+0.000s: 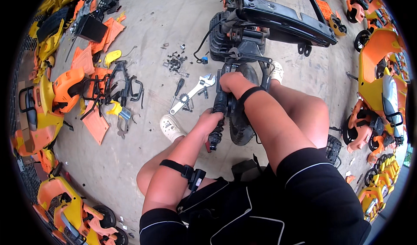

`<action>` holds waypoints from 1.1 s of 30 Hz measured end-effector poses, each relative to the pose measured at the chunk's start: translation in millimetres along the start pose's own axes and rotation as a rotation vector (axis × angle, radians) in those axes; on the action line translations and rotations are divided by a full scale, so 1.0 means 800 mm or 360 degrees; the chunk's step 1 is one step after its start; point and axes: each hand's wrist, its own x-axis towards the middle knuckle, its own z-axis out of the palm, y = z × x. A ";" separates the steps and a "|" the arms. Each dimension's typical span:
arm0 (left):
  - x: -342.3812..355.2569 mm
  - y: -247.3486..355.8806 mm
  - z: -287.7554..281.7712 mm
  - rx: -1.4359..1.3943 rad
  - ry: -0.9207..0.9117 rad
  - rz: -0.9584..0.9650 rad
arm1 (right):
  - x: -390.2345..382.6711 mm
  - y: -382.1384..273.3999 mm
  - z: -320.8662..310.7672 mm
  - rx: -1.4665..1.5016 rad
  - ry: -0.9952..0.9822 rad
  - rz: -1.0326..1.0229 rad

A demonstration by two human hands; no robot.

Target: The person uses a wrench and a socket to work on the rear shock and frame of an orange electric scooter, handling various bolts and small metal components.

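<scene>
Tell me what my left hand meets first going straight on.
Your left hand first meets the ribbed tube it holds; past that, probably the tyre, though depth is unclear here.

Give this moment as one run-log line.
left hand: gripping black ribbed part | right hand: near tire | floor: adjustable wrench, screwdriver
</scene>
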 end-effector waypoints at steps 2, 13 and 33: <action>-0.001 -0.003 -0.004 0.0007 0.0017 -0.0001 | -0.007 -0.006 -0.008 0.0067 0.0004 0.0060; 0.003 -0.007 0.005 -0.0108 0.0029 0.0031 | 0.054 -0.008 0.061 0.0385 0.0048 0.0378; 0.005 -0.003 0.000 0.0008 0.0023 -0.0001 | 0.001 -0.016 0.061 0.0278 0.0325 0.0358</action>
